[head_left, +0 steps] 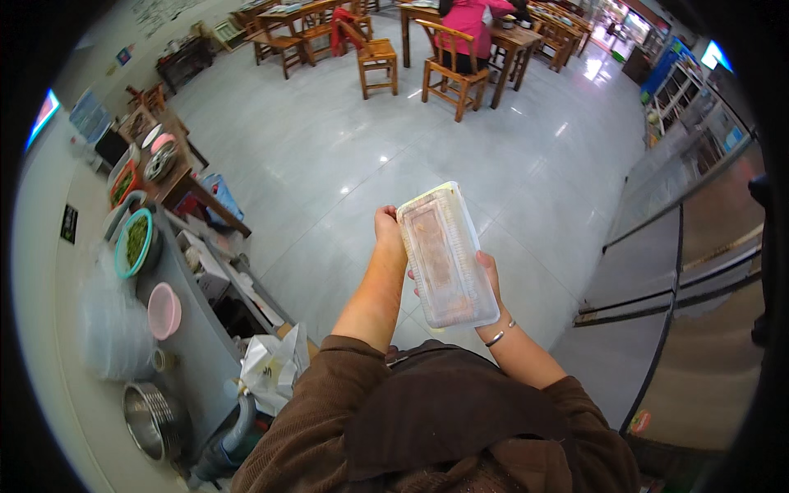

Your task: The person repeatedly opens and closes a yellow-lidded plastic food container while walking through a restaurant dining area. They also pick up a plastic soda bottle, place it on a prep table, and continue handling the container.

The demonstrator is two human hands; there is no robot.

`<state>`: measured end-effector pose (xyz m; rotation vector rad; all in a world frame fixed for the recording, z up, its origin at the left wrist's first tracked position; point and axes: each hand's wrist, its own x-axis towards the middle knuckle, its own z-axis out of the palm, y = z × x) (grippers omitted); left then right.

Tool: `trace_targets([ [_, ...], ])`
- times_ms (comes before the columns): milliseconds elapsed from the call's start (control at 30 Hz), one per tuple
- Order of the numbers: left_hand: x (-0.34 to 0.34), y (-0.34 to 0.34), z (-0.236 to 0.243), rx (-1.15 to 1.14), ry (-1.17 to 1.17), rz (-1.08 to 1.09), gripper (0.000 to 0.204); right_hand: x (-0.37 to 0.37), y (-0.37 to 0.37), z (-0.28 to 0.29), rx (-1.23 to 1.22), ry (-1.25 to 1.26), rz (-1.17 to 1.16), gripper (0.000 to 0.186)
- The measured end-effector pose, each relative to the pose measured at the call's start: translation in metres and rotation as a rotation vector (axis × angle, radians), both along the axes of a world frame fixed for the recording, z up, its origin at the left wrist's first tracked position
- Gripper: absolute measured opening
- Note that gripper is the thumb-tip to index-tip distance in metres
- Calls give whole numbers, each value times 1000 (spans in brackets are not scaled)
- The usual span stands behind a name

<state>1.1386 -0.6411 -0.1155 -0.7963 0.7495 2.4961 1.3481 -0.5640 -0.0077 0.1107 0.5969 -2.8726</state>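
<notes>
A clear plastic takeaway container with a ribbed rim is held up in front of my body, over the tiled floor. Something brownish shows faintly through its lid. My left hand grips its far left corner, with the fingers mostly behind it. Along the near right edge, my right hand is wrapped round the side, thumb in front and fingertips showing at the left edge. A metal bracelet circles my right wrist.
On my left a grey counter holds a pink bowl, a teal-rimmed basin of greens and a steel pot. Metal refrigerator doors stand at right. Ahead are wooden chairs and a seated person in pink.
</notes>
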Motion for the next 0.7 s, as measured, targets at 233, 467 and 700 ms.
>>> trace_targets([
  [233, 45, 82, -21, -262, -22, -329, 16, 39, 33, -21, 1037, 47, -320, 82],
  [467, 40, 196, -150, 114, -123, -200, 14, 43, 55, 2, 2033, 571, -270, 82],
  [700, 148, 346, -44, -56, -269, -481, 15, 101, 169, -6, 2137, 211, -514, 82],
])
